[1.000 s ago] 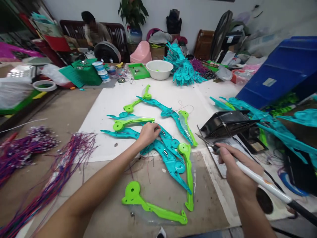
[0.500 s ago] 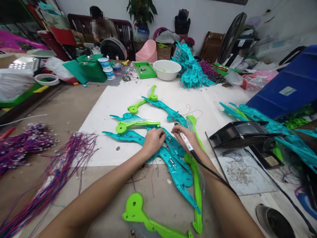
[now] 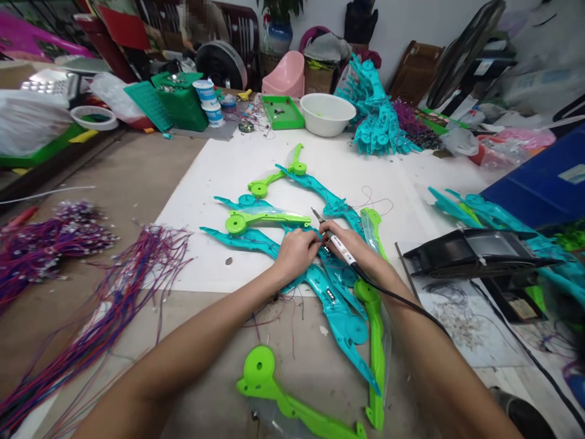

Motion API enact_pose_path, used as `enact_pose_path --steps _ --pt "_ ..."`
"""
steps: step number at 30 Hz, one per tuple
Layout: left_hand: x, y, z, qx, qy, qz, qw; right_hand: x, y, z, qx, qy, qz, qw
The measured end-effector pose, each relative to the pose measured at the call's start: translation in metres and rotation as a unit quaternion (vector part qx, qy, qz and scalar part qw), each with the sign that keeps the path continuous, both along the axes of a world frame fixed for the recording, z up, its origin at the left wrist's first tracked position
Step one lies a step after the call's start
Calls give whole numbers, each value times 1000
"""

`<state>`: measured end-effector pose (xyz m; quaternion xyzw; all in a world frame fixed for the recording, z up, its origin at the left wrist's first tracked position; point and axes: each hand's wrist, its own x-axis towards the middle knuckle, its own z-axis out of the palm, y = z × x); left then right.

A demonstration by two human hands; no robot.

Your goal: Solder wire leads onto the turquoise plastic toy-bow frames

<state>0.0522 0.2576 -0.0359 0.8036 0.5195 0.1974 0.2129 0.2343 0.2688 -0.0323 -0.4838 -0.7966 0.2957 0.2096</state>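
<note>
Several teal plastic bow-shaped parts point(image 3: 329, 297) and green parts point(image 3: 375, 341) lie overlapped at the middle of the table. My left hand point(image 3: 298, 251) rests over the teal parts, its fingers pinched together on something too small to make out. Close beside it, my right hand point(image 3: 345, 244) is closed around a white soldering iron point(image 3: 343, 251), whose metal tip points up and to the left. The fingertips of both hands nearly meet. Thin red wires point(image 3: 293, 323) trail out below the teal parts.
Bundles of red and purple wires point(image 3: 105, 299) lie at the left. A black fan point(image 3: 475, 251) stands at the right, near a blue bin point(image 3: 543, 183). A white bowl point(image 3: 327, 116) and green tray point(image 3: 283, 113) sit at the back. A person is behind the table.
The view has shifted, so the table's things appear further right. My right hand has come closer to my left, and the iron's tip now shows above the fingers.
</note>
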Motion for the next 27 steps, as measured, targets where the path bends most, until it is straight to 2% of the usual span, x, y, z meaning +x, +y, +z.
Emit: enact_pose_path --steps 12,27 --pt "0 3 -1 -10 -33 -2 999 3 1 -5 -9 0 4 1000" --pt "0 4 2 -30 -45 4 999 -2 3 2 -23 15 5 1000"
